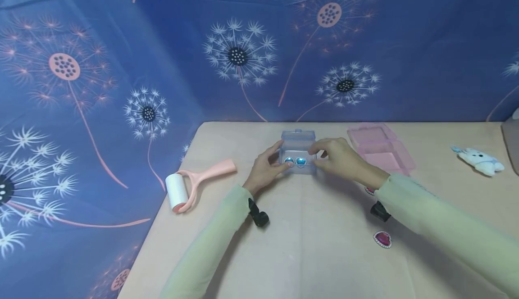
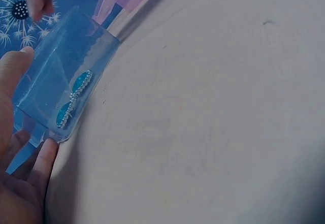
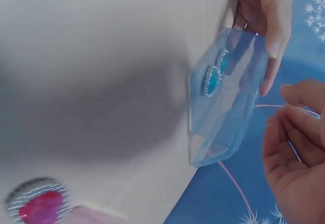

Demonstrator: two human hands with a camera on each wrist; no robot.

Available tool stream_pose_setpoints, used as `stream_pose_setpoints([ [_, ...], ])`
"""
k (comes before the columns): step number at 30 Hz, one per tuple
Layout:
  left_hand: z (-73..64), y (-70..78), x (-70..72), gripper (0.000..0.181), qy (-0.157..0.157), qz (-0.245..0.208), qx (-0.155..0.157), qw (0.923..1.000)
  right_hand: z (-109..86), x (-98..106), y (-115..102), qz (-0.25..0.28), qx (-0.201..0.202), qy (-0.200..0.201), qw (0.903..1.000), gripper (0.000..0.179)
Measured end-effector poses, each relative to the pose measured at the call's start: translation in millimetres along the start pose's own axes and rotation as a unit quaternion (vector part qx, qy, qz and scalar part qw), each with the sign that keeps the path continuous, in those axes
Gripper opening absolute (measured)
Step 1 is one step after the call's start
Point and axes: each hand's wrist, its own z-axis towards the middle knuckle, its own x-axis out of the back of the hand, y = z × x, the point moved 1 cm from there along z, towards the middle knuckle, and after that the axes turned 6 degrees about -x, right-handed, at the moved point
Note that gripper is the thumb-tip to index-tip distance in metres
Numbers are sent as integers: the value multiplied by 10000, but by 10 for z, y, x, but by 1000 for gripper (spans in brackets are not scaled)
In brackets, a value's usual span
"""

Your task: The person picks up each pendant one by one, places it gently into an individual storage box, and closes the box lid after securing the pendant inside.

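Observation:
A small clear blue box (image 1: 298, 169) stands with its hinged lid (image 1: 298, 135) tipped back. Inside lie two blue gems (image 1: 300, 161) edged in silvery beads, close together. My left hand (image 1: 265, 167) grips the box's left end, with the thumb by the upper edge and a fingertip low on the wall in the left wrist view. Over the box's right side hovers my right hand (image 1: 336, 157), fingers loosely curled. The right wrist view shows this hand (image 3: 299, 148) apart from the box, with nothing visible held in it.
An open pink box (image 1: 383, 148) stands behind the right hand. Red gems lie near the right forearm, one red gem (image 1: 383, 239) in plain sight. At left rests a pink-handled lint roller (image 1: 198, 184); at far right, a white plush toy (image 1: 478, 160). Patterned blue cloth (image 1: 259, 101) hangs behind.

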Motion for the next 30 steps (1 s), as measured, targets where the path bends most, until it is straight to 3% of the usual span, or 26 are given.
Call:
stream_pose_setpoints([
  [8, 17, -22, -28, 77, -41, 5, -17, 10000, -435, 166, 103, -94, -43, 143, 9998, 22],
  [15, -6, -27, -14, 77, 17, 207, -100, 9997, -812, 340, 225, -189, -23, 636, 9978, 24],
  [20, 5, 25, 14, 79, 80, 182, -207, 9996, -1065, 456, 321, -378, -264, 850, 9953, 27],
  [22, 25, 72, 20, 80, 95, 448, -321, 9984, -1159, 483, 362, -391, -349, 884, 9947, 29],
  [24, 56, 154, 8, 83, 130, 897, -536, 9944, -1248, 501, 401, -348, -364, 937, 9943, 30],
  [27, 108, 363, -56, 87, 172, 1595, -1005, 9819, -1364, 508, 450, -294, -381, 1050, 9933, 34],
  [30, 144, 622, -213, 90, 130, 1909, -1533, 9695, -1445, 494, 491, -266, -432, 1176, 9918, 36],
])
